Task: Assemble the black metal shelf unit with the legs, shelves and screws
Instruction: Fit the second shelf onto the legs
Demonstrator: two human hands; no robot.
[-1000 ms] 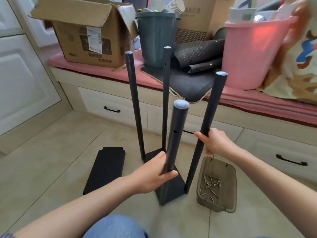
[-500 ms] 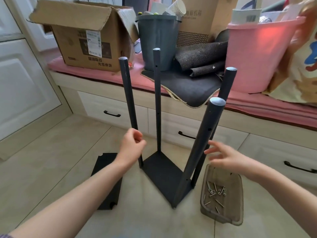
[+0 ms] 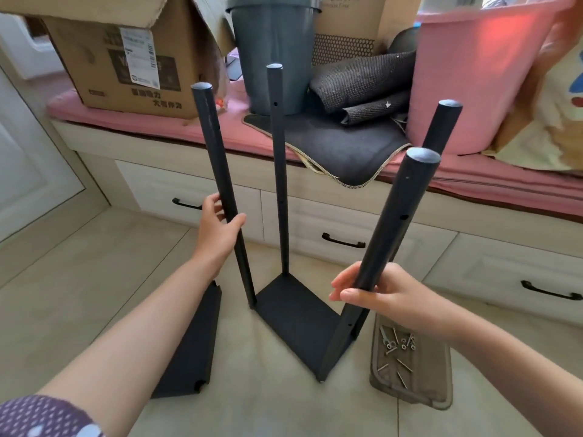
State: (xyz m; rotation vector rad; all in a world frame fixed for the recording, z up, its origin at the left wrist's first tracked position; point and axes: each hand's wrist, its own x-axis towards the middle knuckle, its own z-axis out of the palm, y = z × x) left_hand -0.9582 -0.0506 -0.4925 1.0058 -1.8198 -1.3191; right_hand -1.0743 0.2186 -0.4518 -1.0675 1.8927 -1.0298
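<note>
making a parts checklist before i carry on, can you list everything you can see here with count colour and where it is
legs: four, black, upright at the corners of the bottom shelf
bottom shelf: one, black, on the floor, centre
spare shelf: one, black, flat on the floor, left of the unit
tray: one, brownish, on the floor at right
screws: several, silver, loose in the tray
cardboard box: one, brown, on the pink bench, left
bin: one, grey, on the bench, centre
mats: dark, rolled and flat, beside the bin
tub: one, pink, on the bench, right
drawers: pale, black handles, under the bench
left hand: holds the front left leg
right hand: fingers round the front right leg
</note>
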